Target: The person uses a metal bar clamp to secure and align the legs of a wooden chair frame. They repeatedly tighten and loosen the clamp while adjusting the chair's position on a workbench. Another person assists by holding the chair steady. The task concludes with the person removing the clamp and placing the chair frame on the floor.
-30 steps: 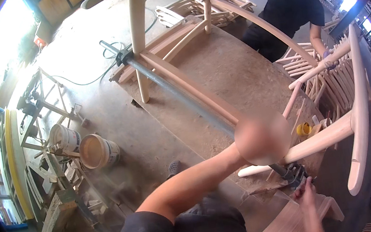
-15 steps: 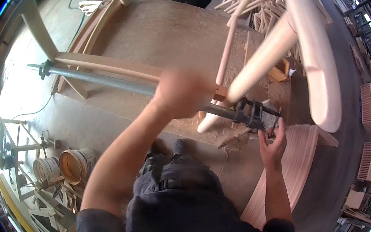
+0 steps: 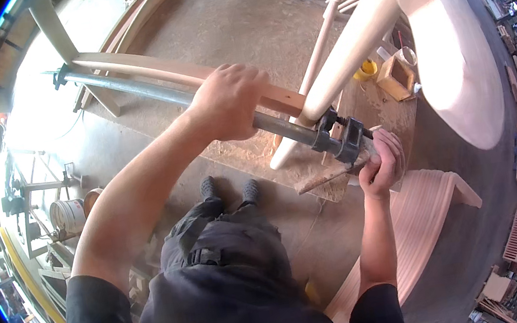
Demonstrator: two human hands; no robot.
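A long metal pipe clamp (image 3: 136, 89) lies along a pale wooden rail (image 3: 156, 69) of a chair-like frame. My left hand (image 3: 233, 99) is closed over the clamp's pipe and the rail beside it, near the middle. At the clamp's right end, its dark screw head (image 3: 344, 139) sits by the foot of a thick round wooden post (image 3: 352, 49). My right hand (image 3: 385, 160) is wrapped around the screw's handle end, its fingers curled; the handle itself is mostly hidden. A broad, smooth curved wooden piece (image 3: 454, 48) tops the post.
Below the frame is a dusty workbench (image 3: 220, 28), with a wooden box (image 3: 396, 78) and a yellow container (image 3: 366, 70) on its right side. A ribbed, bent wooden panel (image 3: 412, 219) stands near my right forearm. Buckets (image 3: 68, 216) and scrap wood are at the left.
My right hand's fingers have gone from spread at the clamp's handle to wrapped around it. The left hand stays on the clamp. The view has shifted, showing the box and container more fully.
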